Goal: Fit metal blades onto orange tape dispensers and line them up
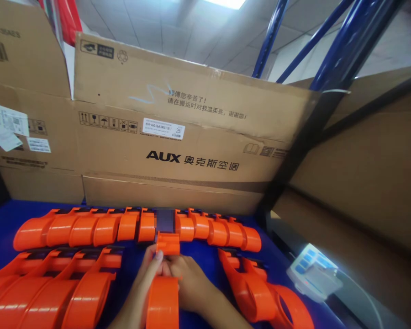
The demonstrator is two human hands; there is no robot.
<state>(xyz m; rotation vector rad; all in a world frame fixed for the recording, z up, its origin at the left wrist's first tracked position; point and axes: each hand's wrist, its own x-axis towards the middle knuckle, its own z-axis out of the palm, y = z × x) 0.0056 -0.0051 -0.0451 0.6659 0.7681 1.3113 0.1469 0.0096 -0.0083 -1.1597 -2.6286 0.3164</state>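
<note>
An orange plastic tape dispenser (163,304) is held upright in the middle, low in the head view. My left hand (150,269) grips its neck from the left, the thumb lying along the upper part. From the right, my right hand (190,281) closes around the same neck, its fingers partly hidden behind the dispenser. Just beyond its top end is a dark grey rectangular piece (165,220), too blurred to make out. More orange dispensers with black ends lie around my hands: a back row (106,228), a group at front left (55,297) and a few at front right (253,292).
The dispensers lie on a blue surface (132,256). Large cardboard boxes (192,155) stand behind it like a wall. A dark blue rack post (294,137) rises at the right. Beside it is a white device with a lit panel (313,272) and a cable.
</note>
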